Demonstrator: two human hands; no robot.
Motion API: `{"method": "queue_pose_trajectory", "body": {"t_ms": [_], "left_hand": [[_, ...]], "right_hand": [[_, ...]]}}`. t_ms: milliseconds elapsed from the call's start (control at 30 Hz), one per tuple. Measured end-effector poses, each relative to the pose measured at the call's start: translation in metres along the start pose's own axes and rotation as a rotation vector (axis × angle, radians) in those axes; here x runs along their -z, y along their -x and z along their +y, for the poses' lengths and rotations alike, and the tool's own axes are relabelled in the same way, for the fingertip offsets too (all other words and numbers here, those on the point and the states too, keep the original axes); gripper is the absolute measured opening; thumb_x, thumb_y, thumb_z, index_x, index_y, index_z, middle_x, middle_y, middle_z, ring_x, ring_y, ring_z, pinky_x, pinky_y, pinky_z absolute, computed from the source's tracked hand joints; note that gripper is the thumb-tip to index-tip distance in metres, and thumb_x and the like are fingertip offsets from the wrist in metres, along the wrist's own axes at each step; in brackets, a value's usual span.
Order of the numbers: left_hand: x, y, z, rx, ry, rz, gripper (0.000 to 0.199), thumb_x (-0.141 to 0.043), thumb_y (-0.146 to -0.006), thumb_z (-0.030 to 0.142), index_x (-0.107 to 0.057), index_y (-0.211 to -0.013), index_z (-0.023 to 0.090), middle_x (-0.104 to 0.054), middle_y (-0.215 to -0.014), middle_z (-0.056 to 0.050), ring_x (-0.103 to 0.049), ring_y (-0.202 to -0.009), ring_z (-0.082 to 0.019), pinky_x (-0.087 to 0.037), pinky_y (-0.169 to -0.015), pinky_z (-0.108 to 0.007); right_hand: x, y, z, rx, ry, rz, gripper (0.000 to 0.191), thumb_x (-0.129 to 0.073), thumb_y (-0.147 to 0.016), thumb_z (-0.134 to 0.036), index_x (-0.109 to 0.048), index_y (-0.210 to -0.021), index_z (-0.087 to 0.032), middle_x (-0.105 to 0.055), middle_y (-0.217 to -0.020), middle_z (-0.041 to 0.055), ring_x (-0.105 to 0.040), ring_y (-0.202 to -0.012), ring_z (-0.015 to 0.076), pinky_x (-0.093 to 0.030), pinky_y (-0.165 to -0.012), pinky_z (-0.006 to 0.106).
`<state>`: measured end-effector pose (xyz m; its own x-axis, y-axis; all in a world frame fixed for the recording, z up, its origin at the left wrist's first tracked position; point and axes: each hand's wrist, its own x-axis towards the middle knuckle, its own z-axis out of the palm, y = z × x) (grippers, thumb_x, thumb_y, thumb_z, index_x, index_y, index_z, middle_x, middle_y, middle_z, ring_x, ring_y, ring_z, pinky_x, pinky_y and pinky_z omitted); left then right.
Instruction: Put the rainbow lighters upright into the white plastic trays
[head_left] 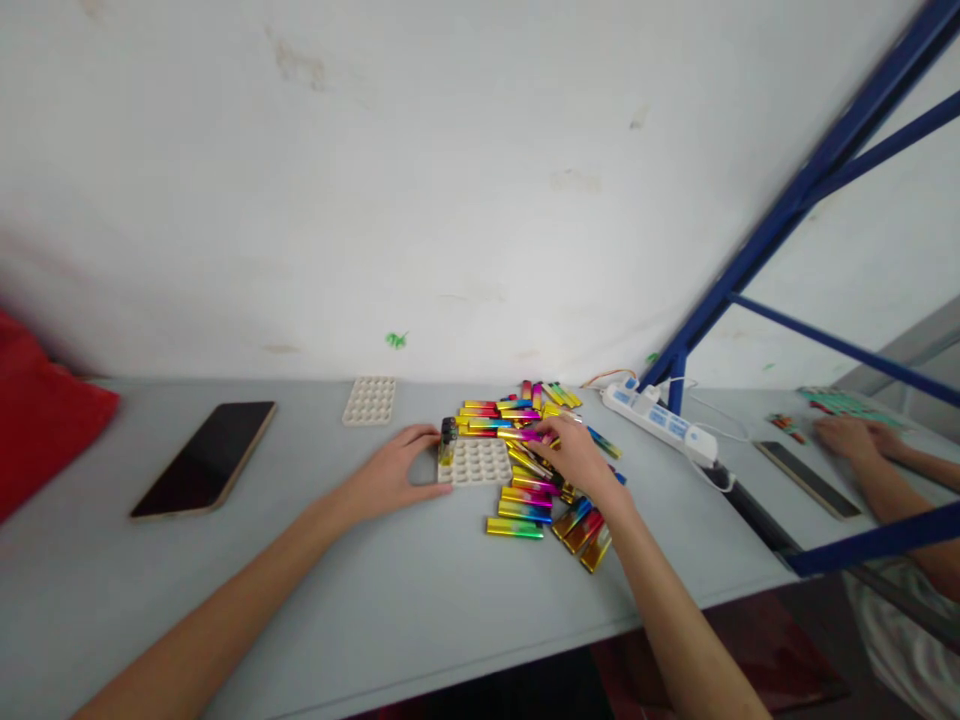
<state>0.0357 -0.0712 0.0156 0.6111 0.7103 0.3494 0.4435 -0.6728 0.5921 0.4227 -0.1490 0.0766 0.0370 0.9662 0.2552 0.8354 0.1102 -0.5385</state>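
A white tray [480,464] with rows of round holes lies flat on the table between my hands. A few slim pieces that look like lighters [448,445], with black tops, stand upright at its left end. My left hand [401,468] holds the tray's left end, thumb along the near edge and fingers beside the upright pieces. To the right is a loose pile of shiny, multicoloured lighters [525,495], mostly lying flat. My right hand [571,452] reaches over this pile with curled fingers, pinching a yellow and magenta lighter [516,434]; the fingertips are partly hidden.
A second holed tray [370,400] lies near the wall. A phone [206,458] and red fabric [45,420] are on the left. A power strip [656,417] with cables sits beside a blue metal frame [739,265]. Beyond it, another person's hands [855,437] rest on the table.
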Motion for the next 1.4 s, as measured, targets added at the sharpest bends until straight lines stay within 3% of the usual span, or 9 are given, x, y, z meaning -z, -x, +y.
{"method": "queue_pose_trajectory", "body": {"t_ms": [233, 333, 433, 567, 700, 800, 900, 1200, 1400], "left_hand": [[0.001, 0.0, 0.001, 0.008, 0.009, -0.014, 0.08, -0.096, -0.097, 0.086, -0.088, -0.151, 0.027, -0.082, -0.172, -0.018, -0.08, -0.159, -0.048, -0.063, -0.144, -0.062], [0.002, 0.001, 0.002, 0.01, -0.007, -0.008, 0.078, -0.099, -0.097, 0.084, -0.089, -0.151, 0.028, -0.082, -0.172, -0.018, -0.081, -0.158, -0.048, -0.064, -0.144, -0.062], [0.002, 0.002, 0.003, -0.002, -0.026, -0.004, 0.077, -0.101, -0.098, 0.08, -0.088, -0.152, 0.027, -0.083, -0.172, -0.018, -0.081, -0.158, -0.047, -0.064, -0.143, -0.062], [0.002, 0.004, 0.006, -0.022, -0.029, -0.01, 0.074, -0.1, -0.102, 0.074, -0.086, -0.156, 0.026, -0.082, -0.173, -0.019, -0.08, -0.159, -0.045, -0.064, -0.144, -0.061], [0.002, 0.006, 0.01, -0.04, -0.021, 0.006, 0.072, -0.101, -0.103, 0.069, -0.085, -0.158, 0.026, -0.083, -0.171, -0.018, -0.081, -0.159, -0.044, -0.065, -0.144, -0.06], [0.003, 0.006, 0.011, -0.035, -0.018, 0.01, 0.073, -0.099, -0.103, 0.073, -0.086, -0.156, 0.025, -0.083, -0.171, -0.018, -0.081, -0.158, -0.045, -0.064, -0.144, -0.062], [0.004, 0.007, 0.011, -0.021, -0.024, 0.001, 0.077, -0.096, -0.104, 0.079, -0.085, -0.157, 0.025, -0.082, -0.173, -0.019, -0.08, -0.16, -0.046, -0.062, -0.146, -0.063], [0.004, 0.005, 0.009, -0.03, -0.058, -0.006, 0.077, -0.097, -0.103, 0.08, -0.086, -0.156, 0.024, -0.083, -0.172, -0.019, -0.081, -0.159, -0.045, -0.064, -0.144, -0.061], [0.003, 0.005, 0.01, -0.04, -0.05, -0.005, 0.077, -0.099, -0.103, 0.076, -0.085, -0.157, 0.024, -0.083, -0.171, -0.019, -0.081, -0.158, -0.044, -0.065, -0.143, -0.06]], "right_hand": [[-0.003, -0.009, -0.038, -0.099, -0.803, 0.149, 0.057, -0.102, -0.09, -0.082, -0.083, -0.104, -0.03, -0.088, -0.102, 0.0058, -0.083, -0.1, 0.0318, -0.067, -0.086, 0.042], [-0.016, -0.018, -0.068, -0.161, -1.133, 0.089, 0.067, -0.105, -0.087, -0.085, -0.072, -0.114, -0.033, -0.081, -0.088, -0.0013, -0.079, -0.083, 0.0264, -0.065, -0.075, 0.037], [-0.033, -0.026, -0.09, -0.162, -1.256, -0.025, 0.069, -0.102, -0.09, -0.085, -0.064, -0.117, -0.035, -0.066, -0.074, -0.0092, -0.063, -0.064, 0.0191, -0.051, -0.059, 0.029], [-0.055, -0.022, -0.103, -0.197, -1.162, -0.125, 0.07, -0.095, -0.091, -0.091, -0.06, -0.113, -0.035, -0.05, -0.071, -0.0142, -0.035, -0.053, 0.0121, -0.026, -0.05, 0.024], [-0.069, -0.007, -0.105, -0.161, -0.927, -0.018, 0.067, -0.079, -0.1, -0.096, -0.062, -0.096, -0.031, -0.046, -0.069, -0.0095, -0.04, -0.062, 0.0159, -0.03, -0.057, 0.029], [-0.074, 0.001, -0.105, -0.131, -0.749, 0.08, 0.071, -0.067, -0.105, -0.093, -0.05, -0.075, -0.031, -0.046, -0.068, -0.0051, -0.041, -0.069, 0.0175, -0.032, -0.063, 0.034], [-0.077, 0.003, -0.104, -0.152, -0.649, 0.083, 0.065, -0.064, -0.103, -0.084, -0.045, -0.069, -0.032, -0.045, -0.066, -0.0041, -0.041, -0.07, 0.0178, -0.031, -0.067, 0.035], [-0.079, 0.006, -0.101, -0.089, -0.609, 0.099, 0.052, -0.061, -0.117, -0.073, -0.057, -0.087, -0.031, -0.061, -0.074, -0.0031, -0.056, -0.073, 0.0217, -0.043, -0.07, 0.034], [-0.072, 0.012, -0.096, 0.187, -0.414, 0.085, 0.037, -0.058, -0.128, -0.058, -0.071, -0.11, -0.029, -0.078, -0.105, 0.0077, -0.074, -0.097, 0.0288, -0.062, -0.091, 0.04]]}}
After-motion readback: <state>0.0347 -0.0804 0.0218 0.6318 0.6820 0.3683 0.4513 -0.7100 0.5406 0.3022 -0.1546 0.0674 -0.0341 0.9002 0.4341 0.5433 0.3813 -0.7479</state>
